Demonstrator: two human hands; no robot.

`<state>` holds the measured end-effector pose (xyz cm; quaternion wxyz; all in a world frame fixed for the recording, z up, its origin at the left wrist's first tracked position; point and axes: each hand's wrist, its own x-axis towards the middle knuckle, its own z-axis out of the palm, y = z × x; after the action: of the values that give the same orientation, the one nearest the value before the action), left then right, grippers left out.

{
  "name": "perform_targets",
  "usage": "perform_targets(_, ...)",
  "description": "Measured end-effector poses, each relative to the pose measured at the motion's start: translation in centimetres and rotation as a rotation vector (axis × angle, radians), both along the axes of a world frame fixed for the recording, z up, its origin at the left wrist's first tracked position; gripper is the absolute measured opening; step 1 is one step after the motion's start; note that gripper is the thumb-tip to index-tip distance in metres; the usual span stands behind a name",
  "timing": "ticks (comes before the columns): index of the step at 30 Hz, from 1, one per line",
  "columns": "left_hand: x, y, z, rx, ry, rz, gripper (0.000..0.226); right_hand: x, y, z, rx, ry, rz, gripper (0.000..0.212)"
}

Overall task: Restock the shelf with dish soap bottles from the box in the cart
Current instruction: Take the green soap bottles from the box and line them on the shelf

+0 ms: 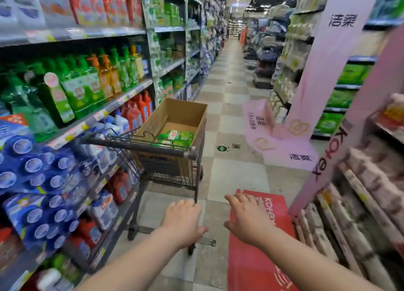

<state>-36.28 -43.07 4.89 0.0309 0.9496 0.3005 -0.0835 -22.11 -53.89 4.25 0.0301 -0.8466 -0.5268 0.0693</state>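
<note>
A dark wire cart [140,146] stands in the aisle against the left shelving. In it sits an open cardboard box [181,116] with green dish soap bottles [175,139] lying at its bottom. The shelf [102,113] to the left carries a row of green and orange pump bottles [87,83]. My left hand [182,220] and my right hand [249,217] both hover below the cart, fingers relaxed and spread, holding nothing and touching nothing.
Blue packs [32,181] and red bottles [135,113] fill the lower left shelves. On the right stand a pink display pillar [328,50] and stacked pink packs [360,203]. A red floor sticker [258,247] lies under my right hand. The checkered aisle runs ahead.
</note>
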Motion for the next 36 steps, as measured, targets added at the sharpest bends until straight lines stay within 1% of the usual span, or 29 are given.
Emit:
perform_targets(4, 6.2, 1.2, -1.1, -0.003, 0.014, -0.092, 0.058, 5.0, 0.2, -0.5, -0.032, 0.005, -0.078, 0.069)
perform_targets(8, 13.3, 4.2, -2.2, -0.003, 0.019, -0.168, 0.058, 10.7, 2.2, -0.5, -0.048, -0.012, -0.138, 0.067)
perform_targets(13, 22.5, 10.1, -2.4, -0.049, -0.015, -0.194, 0.057, 19.0, 6.4, 0.0, -0.087, 0.002, -0.225, 0.066)
perform_targets(17, 28.7, 14.7, -2.2, -0.042, -0.032, -0.22, 0.059, 25.1, 9.6, 0.2, -0.106, 0.012, -0.293, 0.064)
perform_targets(22, 34.9, 18.2, -3.2, -0.055, 0.0, -0.227, 0.057, 31.4, 13.3, -0.4, -0.145, 0.05, -0.298, 0.064)
perform_targets(27, 40.7, 22.5, -4.2, -0.065, 0.002, -0.168, 0.057, 38.7, 18.3, -1.7, -0.141, 0.074, -0.244, 0.066)
perform_targets(32, 46.4, 27.6, -4.9, -0.059, 0.014, 0.018, 0.05, 46.8, 24.2, -2.4, -0.154, 0.072, -0.096, 0.066)
perform_targets(36, 50.6, 30.5, -4.1, -0.084, 0.006, 0.152, 0.056, 53.7, 29.2, -1.1, -0.159, 0.049, 0.02, 0.066)
